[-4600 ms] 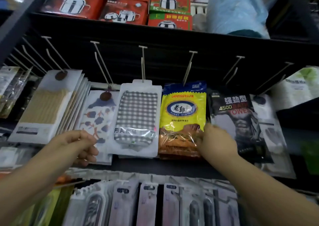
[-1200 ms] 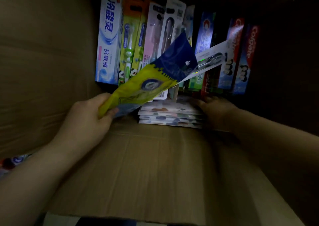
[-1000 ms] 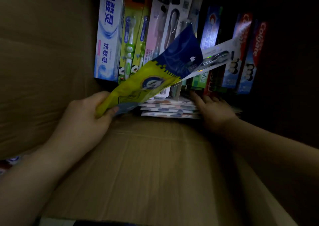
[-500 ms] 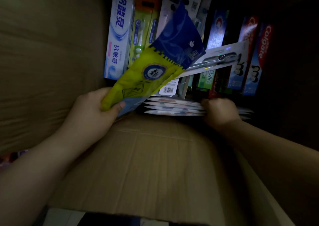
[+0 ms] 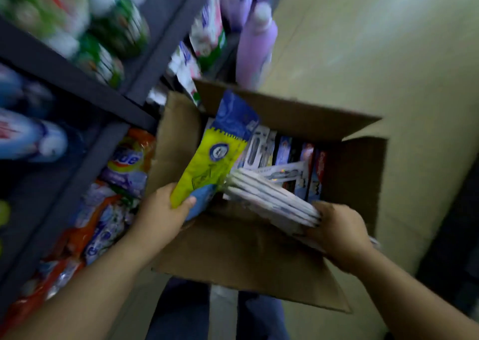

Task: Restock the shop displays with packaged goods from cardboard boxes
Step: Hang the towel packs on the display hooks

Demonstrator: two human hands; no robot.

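Left hand (image 5: 163,210): fingers curled round the lower end of a bundle of flat plastic packets, yellow below and blue at the top (image 5: 220,153). Thumb lies across the yellow face near the bottom edge; the other fingers are hidden behind. The bundle slants up and away from the fingers, its blue end above the open brown cardboard box (image 5: 246,249). At least two packets, judging by the offset edges; exact count cannot be told.

Right hand (image 5: 339,230): fingers clamped on the near end of a stack of thin white flat packets (image 5: 269,197). Fingertips wrap over the top edge of the stack; the thumb is hidden. About four packets by the edge lines, blur prevents a firm count. The stack tilts, its far end lower and inside the box, just beside the lower part of the yellow bundle.

Beyond both sets of fingers, upright in the far part of the box: a row of boxed and carded goods (image 5: 285,153), roughly seven, blurred. One white card (image 5: 285,172) lies slanted across them.

To the left of the left hand: dark metal shelving (image 5: 85,85) with soft detergent bags (image 5: 127,163) and bottles, blurred. One lilac plastic bottle (image 5: 255,46) stands beyond the box.
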